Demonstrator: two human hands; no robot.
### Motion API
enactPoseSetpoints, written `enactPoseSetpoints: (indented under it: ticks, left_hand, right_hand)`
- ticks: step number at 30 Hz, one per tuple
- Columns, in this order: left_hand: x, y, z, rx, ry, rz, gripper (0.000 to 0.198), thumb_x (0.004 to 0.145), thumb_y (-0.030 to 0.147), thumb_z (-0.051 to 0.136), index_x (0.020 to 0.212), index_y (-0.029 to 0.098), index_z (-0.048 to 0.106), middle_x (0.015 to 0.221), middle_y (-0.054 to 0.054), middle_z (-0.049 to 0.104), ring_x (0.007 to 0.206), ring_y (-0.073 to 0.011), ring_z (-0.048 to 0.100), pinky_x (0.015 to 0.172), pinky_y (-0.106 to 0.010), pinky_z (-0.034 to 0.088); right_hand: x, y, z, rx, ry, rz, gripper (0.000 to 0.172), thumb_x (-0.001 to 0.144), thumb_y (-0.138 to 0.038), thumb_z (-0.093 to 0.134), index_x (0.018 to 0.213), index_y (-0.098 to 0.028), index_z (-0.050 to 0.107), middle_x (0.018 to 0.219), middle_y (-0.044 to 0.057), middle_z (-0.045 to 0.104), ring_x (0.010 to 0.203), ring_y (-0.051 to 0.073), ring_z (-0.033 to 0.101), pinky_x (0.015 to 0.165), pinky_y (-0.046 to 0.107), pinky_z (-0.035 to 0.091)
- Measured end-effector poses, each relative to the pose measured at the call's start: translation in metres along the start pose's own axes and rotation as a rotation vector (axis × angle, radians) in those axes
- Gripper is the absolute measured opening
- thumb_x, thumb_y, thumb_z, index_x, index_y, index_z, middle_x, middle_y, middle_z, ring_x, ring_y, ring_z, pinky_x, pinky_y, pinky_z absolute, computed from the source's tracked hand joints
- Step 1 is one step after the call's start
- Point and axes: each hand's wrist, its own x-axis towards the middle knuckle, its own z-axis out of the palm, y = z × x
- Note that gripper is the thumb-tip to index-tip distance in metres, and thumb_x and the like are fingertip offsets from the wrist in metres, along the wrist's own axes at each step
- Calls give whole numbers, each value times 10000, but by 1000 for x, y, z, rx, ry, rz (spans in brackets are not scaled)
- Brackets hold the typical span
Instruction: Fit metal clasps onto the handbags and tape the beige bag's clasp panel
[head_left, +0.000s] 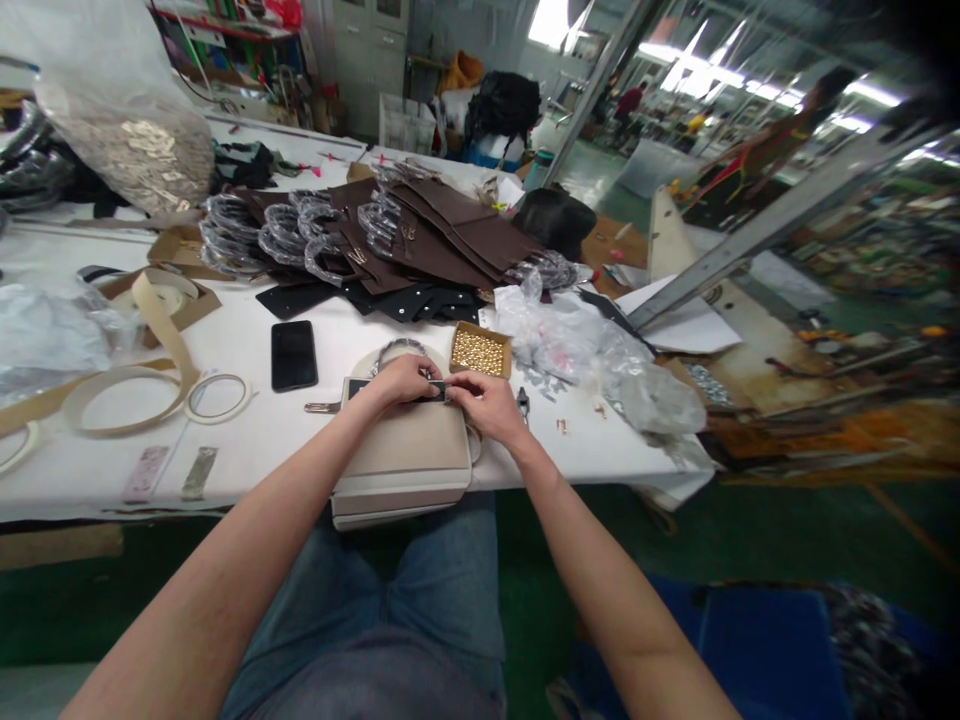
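Observation:
A beige handbag (409,455) lies flat at the near edge of the white table (247,440), overhanging toward my lap. My left hand (401,380) rests on the bag's top edge with its fingers curled closed over a dark strip (435,392) there. My right hand (486,398) pinches the right end of the same strip, fingers pressed together. A plastic-wrapped handle (397,347) arches just behind my hands. A small cardboard box of gold studs (480,350) sits right behind my right hand.
A black phone (293,354) lies left of the bag. Tape rolls (217,396) and beige strapping (154,310) lie at left. Brown leather panels (450,235) with wrapped handles are stacked behind. Crumpled clear bags (592,355) lie at right. A bag of metal parts (135,155) stands far left.

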Motion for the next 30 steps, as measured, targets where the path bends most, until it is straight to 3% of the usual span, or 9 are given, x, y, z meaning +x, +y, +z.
enactPoseSetpoints:
  ticks: [8, 15, 21, 23, 25, 30]
  left_hand:
    - [1, 0, 0, 0, 13, 10, 278, 740, 212, 827, 1014, 183, 865, 774, -5, 715, 649, -159, 575, 549, -254, 356]
    - [2, -2, 1, -13, -3, -10, 300, 734, 209, 826, 1031, 184, 862, 760, 2, 702, 612, -154, 546, 538, -258, 338]
    - [5, -8, 1, -20, 17, 36, 327, 714, 205, 835, 1040, 189, 861, 876, -19, 749, 716, -166, 612, 632, -245, 417]
    - [5, -10, 2, -20, 12, 47, 318, 720, 206, 823, 1037, 194, 859, 885, -19, 753, 728, -166, 622, 652, -246, 428]
    - [6, -12, 2, -22, 5, 41, 321, 720, 207, 815, 1038, 199, 855, 865, -13, 745, 716, -166, 618, 641, -248, 421]
    - [9, -16, 4, -11, 8, 45, 301, 725, 222, 814, 1023, 203, 855, 822, -3, 732, 693, -172, 605, 609, -262, 396]
  right_hand:
    - [-3, 7, 3, -22, -17, -2, 207, 1034, -337, 783, 1208, -265, 872, 1156, 36, 842, 1021, 248, 786, 890, 351, 613]
    - [-5, 0, 5, -125, -10, -97, 173, 1061, -330, 764, 1183, -261, 867, 1143, 52, 835, 1033, 271, 769, 933, 386, 594]
    - [-8, -5, 8, -212, 43, -184, 218, 1070, -292, 758, 1283, -245, 774, 1165, 85, 750, 1033, 278, 706, 896, 390, 585]
    - [-12, -4, 10, -224, 54, -212, 105, 1095, -277, 724, 1181, -241, 772, 1143, 83, 729, 1053, 280, 697, 934, 402, 579]
    - [-17, -2, 10, -241, 51, -255, 123, 1136, -267, 659, 1124, -241, 779, 1156, 91, 722, 1115, 288, 692, 1003, 428, 569]
    - [-21, 4, 5, -251, 1, -302, 138, 1130, -331, 715, 1204, -256, 803, 1255, 106, 708, 1211, 308, 683, 1060, 465, 584]
